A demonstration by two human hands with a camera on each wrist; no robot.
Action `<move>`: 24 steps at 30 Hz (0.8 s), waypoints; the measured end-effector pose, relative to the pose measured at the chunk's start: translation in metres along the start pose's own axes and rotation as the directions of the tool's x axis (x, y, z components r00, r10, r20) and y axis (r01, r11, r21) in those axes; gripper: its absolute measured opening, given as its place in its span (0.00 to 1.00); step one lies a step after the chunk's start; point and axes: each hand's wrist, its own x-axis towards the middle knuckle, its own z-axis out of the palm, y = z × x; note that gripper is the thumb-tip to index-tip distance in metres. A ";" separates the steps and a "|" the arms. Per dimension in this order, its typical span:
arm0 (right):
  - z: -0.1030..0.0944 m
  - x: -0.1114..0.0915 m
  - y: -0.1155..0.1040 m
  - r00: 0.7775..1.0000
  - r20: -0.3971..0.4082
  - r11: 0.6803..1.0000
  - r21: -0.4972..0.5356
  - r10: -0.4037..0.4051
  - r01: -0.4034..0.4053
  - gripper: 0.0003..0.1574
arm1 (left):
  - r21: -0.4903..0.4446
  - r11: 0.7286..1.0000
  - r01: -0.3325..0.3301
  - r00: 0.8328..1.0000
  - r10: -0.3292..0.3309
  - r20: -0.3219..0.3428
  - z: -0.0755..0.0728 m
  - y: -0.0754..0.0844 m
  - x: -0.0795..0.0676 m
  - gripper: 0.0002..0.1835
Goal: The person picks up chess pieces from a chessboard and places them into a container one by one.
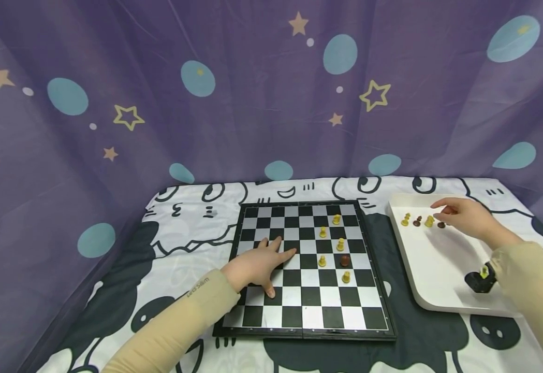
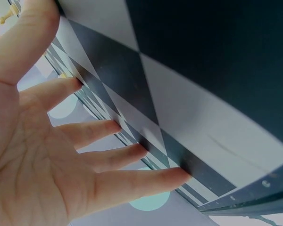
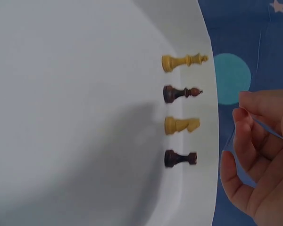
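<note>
My left hand [image 1: 258, 265] rests on the left half of a black-and-white chessboard [image 1: 301, 334], fingers spread and fingertips touching the squares. On the board's right half stand several yellow chess pieces [image 1: 340, 244] and one dark brown piece [image 1: 345, 261]. Over the far part of a white tray [image 1: 434, 269] hovers my right hand [image 1: 468, 219], fingers loosely bent, nothing seen between them. Below it in the tray, a row holds a yellow king [image 3: 184, 61], a brown bishop [image 3: 180, 93], a yellow knight [image 3: 180, 125] and a brown rook [image 3: 180, 158]. The right hand touches none of them.
The tray stands right of the board, with a strip of patterned cloth [image 1: 387, 248] between them. A black wrist camera [image 1: 481, 280] sits at the right sleeve, above the tray. Behind everything hangs a purple curtain [image 1: 252, 134] with stars and blue ovals.
</note>
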 end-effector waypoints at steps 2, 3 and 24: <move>0.002 0.001 -0.005 1.000 -0.007 1.000 0.016 -0.011 0.011 0.21 | 0.001 1.000 0.001 1.000 -0.001 0.002 0.000 0.000 0.000 0.58; 0.004 0.001 -0.008 1.000 -0.009 1.000 0.023 -0.016 0.016 0.20 | 0.001 1.000 0.001 1.000 -0.001 0.002 0.000 0.000 0.000 0.58; 0.020 0.012 -0.077 0.980 -0.024 0.978 0.063 -0.196 0.197 0.15 | -0.002 1.000 -0.011 1.000 0.011 0.009 0.000 -0.001 0.001 0.57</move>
